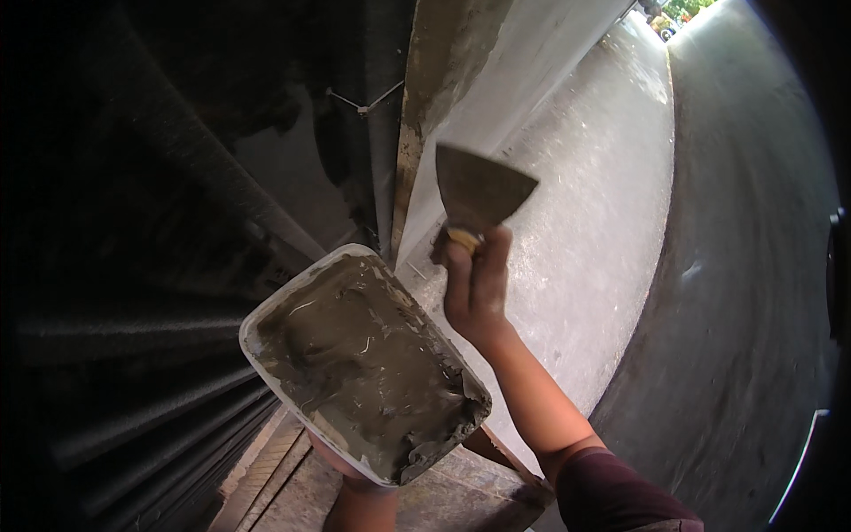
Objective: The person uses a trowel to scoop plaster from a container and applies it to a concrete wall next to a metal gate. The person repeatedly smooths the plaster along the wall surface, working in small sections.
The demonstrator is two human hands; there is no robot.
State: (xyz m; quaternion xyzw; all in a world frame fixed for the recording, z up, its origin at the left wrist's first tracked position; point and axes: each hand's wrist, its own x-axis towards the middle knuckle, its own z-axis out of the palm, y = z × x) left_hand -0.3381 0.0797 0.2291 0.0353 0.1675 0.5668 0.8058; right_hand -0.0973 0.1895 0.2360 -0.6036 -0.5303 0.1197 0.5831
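Observation:
My right hand (479, 284) is closed round the handle of a putty knife (481, 186), its wide flat blade pointing up and away from me. Below and left of it is a white rectangular tub (292, 401) holding wet grey-brown plaster (355, 355), smeared up the inner walls. The tub is tilted to the left in my view. From underneath, my left hand (341, 463) supports it; most of its fingers are hidden by the tub. The blade is apart from both the tub and the wall.
A pale plastered wall surface (585, 204) curves along the right of my hands, with a darker grey surface (727, 310) beyond. A rough board edge (406, 160) stands ahead. Worn wooden boards (434, 501) lie beneath the tub, and dark folded sheeting (160, 372) is at left.

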